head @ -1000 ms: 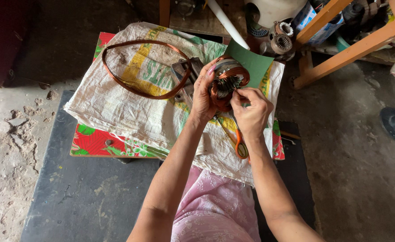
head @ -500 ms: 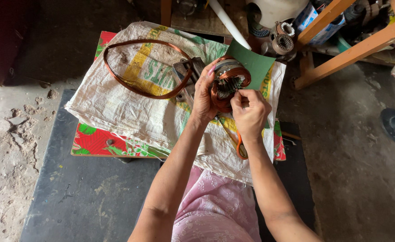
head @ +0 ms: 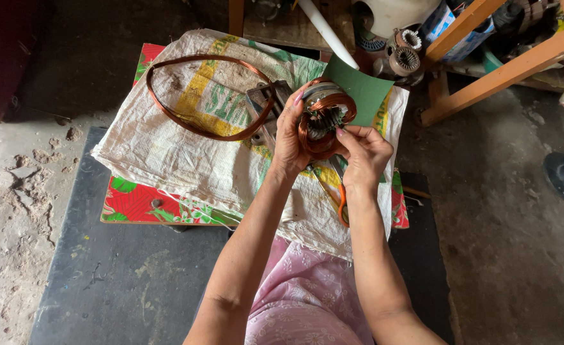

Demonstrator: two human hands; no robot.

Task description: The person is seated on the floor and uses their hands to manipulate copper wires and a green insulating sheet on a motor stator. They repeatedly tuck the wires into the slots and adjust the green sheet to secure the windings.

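- The motor stator (head: 323, 121), a round steel core wrapped in copper coils, is up off the work surface, above the white woven sack (head: 186, 160), its bore facing me so its axis runs roughly toward my eyes.
- My left hand (head: 289, 137) grasps it from the 9 o'clock side, fingers curled round the outer winding, thumb hidden behind.
- My right hand (head: 362, 150) sits at about 4 o'clock from the core, touching it, fingertips pinched at the inner edge of the coil; I cannot tell what, if anything, they pinch.
- So the right is the working hand, the left the clamp; both are equally close.
- A green card sheet (head: 358, 86) lies just behind, at 1 o'clock.
- A loose copper wire loop (head: 195, 96) lies on the sack at 9 o'clock, well apart.
- Orange-handled scissors (head: 340, 201) lie at 6 o'clock, under my right wrist.
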